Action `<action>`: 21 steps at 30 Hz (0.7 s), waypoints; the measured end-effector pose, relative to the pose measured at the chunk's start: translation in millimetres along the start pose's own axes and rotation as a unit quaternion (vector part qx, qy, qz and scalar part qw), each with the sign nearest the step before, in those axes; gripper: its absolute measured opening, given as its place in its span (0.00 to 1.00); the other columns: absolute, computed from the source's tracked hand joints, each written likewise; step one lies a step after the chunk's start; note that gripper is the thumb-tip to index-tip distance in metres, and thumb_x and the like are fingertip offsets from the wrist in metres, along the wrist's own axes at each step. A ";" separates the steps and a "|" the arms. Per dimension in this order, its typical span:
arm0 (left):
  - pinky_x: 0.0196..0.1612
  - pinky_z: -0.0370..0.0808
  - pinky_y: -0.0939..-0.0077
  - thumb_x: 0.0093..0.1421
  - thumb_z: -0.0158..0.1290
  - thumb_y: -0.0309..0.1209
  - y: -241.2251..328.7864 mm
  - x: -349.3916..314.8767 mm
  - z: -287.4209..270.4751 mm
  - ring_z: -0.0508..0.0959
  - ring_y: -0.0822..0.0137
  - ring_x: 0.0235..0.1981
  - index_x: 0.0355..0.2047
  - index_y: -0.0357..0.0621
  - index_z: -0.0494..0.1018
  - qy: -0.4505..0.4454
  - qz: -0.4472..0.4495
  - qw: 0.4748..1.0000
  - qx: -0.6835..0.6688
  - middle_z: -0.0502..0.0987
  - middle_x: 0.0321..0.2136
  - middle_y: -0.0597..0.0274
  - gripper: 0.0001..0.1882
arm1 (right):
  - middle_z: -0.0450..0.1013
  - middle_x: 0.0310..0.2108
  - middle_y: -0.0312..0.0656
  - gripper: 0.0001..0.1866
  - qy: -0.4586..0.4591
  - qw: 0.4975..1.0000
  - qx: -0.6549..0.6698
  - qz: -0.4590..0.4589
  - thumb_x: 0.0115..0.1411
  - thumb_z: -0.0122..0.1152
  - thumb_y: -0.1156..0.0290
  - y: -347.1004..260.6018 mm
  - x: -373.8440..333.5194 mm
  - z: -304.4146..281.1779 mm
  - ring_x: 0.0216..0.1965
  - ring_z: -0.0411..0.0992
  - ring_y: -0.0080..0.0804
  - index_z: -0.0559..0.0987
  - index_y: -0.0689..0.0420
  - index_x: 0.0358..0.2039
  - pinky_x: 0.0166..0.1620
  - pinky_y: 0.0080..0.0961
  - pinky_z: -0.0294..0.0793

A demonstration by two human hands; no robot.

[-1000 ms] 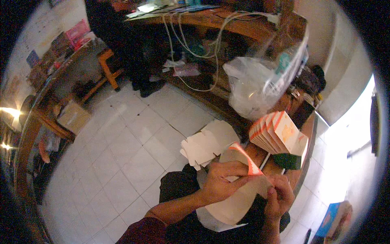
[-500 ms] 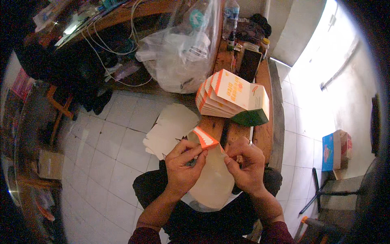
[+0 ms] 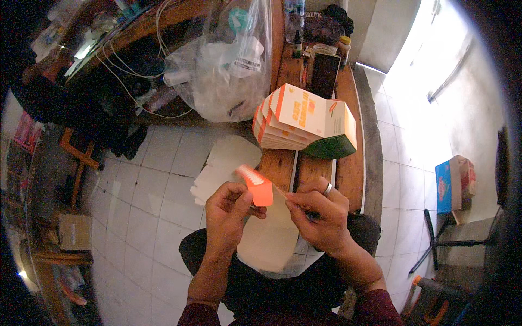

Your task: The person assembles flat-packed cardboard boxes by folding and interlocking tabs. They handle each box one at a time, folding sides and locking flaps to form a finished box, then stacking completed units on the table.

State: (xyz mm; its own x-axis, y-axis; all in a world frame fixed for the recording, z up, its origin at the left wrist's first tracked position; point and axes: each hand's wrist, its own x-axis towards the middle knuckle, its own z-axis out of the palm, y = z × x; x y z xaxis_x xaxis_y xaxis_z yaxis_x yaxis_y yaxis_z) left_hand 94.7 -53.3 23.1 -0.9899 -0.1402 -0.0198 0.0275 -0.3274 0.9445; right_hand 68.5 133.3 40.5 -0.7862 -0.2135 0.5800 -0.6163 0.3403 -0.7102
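Note:
Between my hands is a small folded card piece, orange with a white zigzag band. My left hand grips its left side between thumb and fingers. The fingers of my right hand are pinched on a thin pale edge beside it; whether this belongs to the same card I cannot tell. Below my hands, between my knees, lies a pale rounded surface. Left of the bench rests a pale flat card sheet with a notched edge. Ahead on the bench lie nested printed food cartons, white, orange and green.
The wooden bench also bears a dark phone, a jar with a yellow lid and a bottle. A clear plastic bag bulges at the far left of it. At right are a blue box and black stand legs.
My left hand has moved left and the orange card has turned, showing a broader plain orange face. My right hand has shifted left and turned. The whole view has shifted slightly.

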 end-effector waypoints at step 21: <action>0.38 0.77 0.74 0.54 0.54 0.16 -21.8 7.6 5.6 0.78 0.66 0.35 0.31 0.36 0.70 0.018 0.094 0.993 0.073 0.75 0.34 0.55 0.05 | 0.74 0.25 0.45 0.05 0.010 0.996 0.079 0.040 0.45 0.65 0.82 -4.1 -6.6 16.6 0.24 0.74 0.31 0.78 0.62 0.25 0.28 0.22 0.72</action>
State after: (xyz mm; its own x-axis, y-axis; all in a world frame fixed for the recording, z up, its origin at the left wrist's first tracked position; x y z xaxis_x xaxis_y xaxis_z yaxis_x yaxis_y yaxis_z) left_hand 85.8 -42.0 4.1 -0.9636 -0.2195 0.1526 0.1887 -0.1544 0.9698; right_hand 75.5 118.1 33.0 -0.8329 -0.1733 0.5256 -0.5526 0.2071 -0.8073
